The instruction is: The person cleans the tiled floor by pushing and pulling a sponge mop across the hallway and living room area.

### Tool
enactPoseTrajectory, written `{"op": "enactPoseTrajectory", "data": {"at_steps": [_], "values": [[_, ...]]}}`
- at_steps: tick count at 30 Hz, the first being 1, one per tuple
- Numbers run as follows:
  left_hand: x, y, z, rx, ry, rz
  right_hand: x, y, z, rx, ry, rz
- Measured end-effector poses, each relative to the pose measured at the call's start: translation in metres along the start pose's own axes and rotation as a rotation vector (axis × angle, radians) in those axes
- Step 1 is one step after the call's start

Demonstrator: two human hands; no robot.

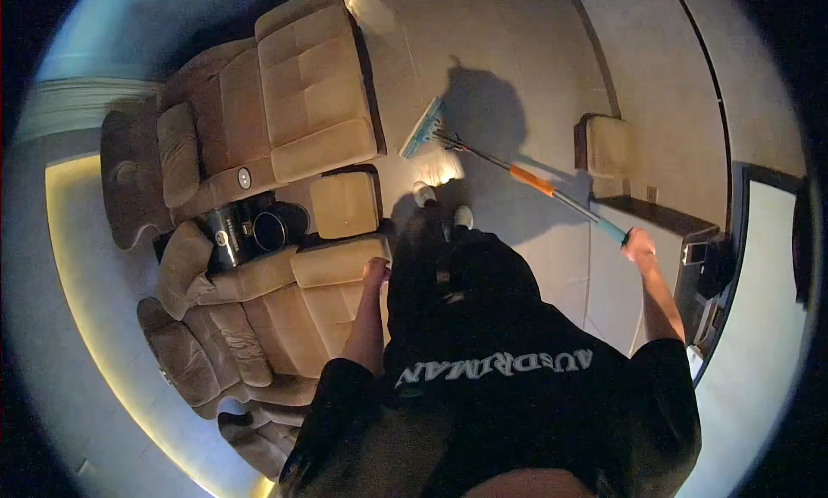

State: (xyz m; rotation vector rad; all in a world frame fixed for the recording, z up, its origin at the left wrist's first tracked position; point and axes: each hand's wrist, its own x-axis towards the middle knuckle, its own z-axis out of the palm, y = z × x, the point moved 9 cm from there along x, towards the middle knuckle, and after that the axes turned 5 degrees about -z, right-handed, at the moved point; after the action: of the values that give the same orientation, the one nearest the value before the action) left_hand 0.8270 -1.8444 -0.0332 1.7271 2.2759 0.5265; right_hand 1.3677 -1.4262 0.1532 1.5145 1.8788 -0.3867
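A long-handled mop (532, 181) with an orange section on its pole slants across the floor. My right hand (638, 245) is wrapped round the teal end of the pole. The mop's pale teal head (423, 129) lies at the far end, on the floor ahead of my feet. My left hand (376, 270) hangs beside the brown sofa seat, its fingers curled; whether anything small is inside them is hidden. The mop is well apart from this hand.
Brown recliner sofas (315, 93) line the left side, with a dark round bin (270, 231) and a square ottoman (344, 205) between them. A small stool (607, 145) and a white cabinet (623, 278) stand on the right.
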Motion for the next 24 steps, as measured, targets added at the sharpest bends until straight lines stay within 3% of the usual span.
{"op": "enactPoseTrajectory", "data": {"at_steps": [2,4,6,8,10,12,16,20,22,24], "values": [[0.004,-0.028,0.009,-0.479,-0.223,-0.576,-0.008,-0.014,-0.015,-0.028,-0.035,0.011],[-0.004,-0.04,0.031,-0.827,-0.367,-0.987,-0.001,-0.016,-0.015,-0.035,-0.05,0.007],[-0.017,-0.058,0.055,-1.026,-0.442,-1.244,0.003,-0.019,-0.018,-0.051,-0.028,-0.049],[-0.008,-0.084,0.085,-1.051,-0.43,-1.029,0.011,-0.022,-0.021,-0.132,-0.028,-0.095],[0.0,-0.078,0.084,-1.167,-0.334,-1.099,0.008,-0.037,-0.043,-0.191,0.015,-0.101],[0.037,-0.045,0.035,-1.372,-0.118,-1.435,0.014,-0.048,-0.056,-0.169,-0.065,-0.145],[0.073,-0.025,0.051,-1.466,0.007,-1.311,0.056,-0.027,-0.057,-0.215,-0.042,-0.182],[0.119,0.031,0.058,-1.275,0.028,-1.477,0.11,-0.009,-0.092,-0.299,-0.045,-0.236],[0.146,0.063,0.076,-1.424,0.164,-1.338,0.166,0.023,-0.099,-0.334,-0.019,-0.32],[0.166,0.094,0.102,-1.315,0.121,-1.533,0.185,0.014,-0.166,-0.277,0.017,-0.387]]}}
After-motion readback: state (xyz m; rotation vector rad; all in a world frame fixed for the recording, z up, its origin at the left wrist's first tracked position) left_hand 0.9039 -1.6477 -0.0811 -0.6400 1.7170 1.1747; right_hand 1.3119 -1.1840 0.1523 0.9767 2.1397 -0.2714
